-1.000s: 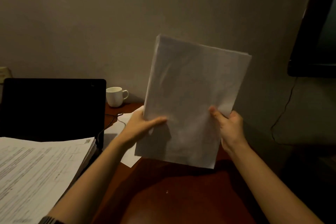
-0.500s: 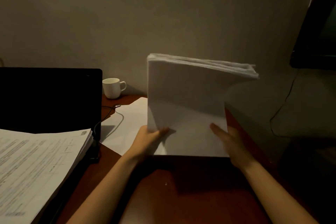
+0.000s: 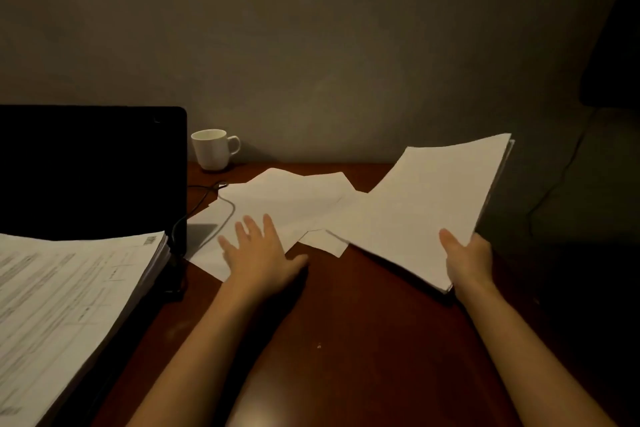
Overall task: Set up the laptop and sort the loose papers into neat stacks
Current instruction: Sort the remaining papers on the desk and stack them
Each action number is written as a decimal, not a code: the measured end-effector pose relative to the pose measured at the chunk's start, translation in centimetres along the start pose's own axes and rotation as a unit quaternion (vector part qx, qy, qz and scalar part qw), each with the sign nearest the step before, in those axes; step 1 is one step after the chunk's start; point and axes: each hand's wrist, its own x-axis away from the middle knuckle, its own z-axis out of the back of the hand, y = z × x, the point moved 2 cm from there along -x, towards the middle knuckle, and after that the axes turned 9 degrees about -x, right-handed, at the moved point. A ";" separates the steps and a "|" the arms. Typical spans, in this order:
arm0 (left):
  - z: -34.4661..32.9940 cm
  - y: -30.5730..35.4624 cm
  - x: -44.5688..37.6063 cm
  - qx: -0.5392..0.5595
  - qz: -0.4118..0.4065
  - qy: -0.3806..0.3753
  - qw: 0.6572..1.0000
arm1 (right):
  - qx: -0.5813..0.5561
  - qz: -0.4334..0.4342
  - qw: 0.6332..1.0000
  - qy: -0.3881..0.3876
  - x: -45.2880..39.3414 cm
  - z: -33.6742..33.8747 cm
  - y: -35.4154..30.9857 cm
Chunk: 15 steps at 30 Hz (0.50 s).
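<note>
So the right hand (image 3: 467, 258) has the stack of blank sheets (image 3: 422, 211) pinched at its near right corner, thumb on top and the rest of the fingers underneath. The stack is tipped up off the desk (image 3: 363, 340), long axis running from that near corner up and away toward the far right, far edge raised highest. Its left part hangs over some of the loose papers (image 3: 284, 204).

Those loose papers are fanned out flat in the middle of the desk, overlapping at odd angles. The left hand (image 3: 259, 260) lies flat on their near edge, fingers straight and spread, pointing away toward the wall.

Laptop (image 3: 90, 170) is open at the left, screen dark, with a thick printed pile (image 3: 69, 305) lying in front of it. A white mug (image 3: 213, 149) sits by the wall just right of the screen, and a thin cable (image 3: 204, 198) runs across the papers.
</note>
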 end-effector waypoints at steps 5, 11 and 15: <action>-0.4 1.5 0.8 -0.039 -0.027 -0.041 0.998 | 0.010 -0.026 0.999 -0.016 -0.1 0.2 -0.1; 0.3 3.6 1.7 -0.074 -0.083 -0.032 0.993 | 0.033 -0.058 0.997 -0.044 -0.3 0.7 -0.1; 1.1 2.4 1.5 -0.034 -0.115 0.013 0.993 | 0.033 -0.068 0.996 -0.049 -0.4 1.1 0.1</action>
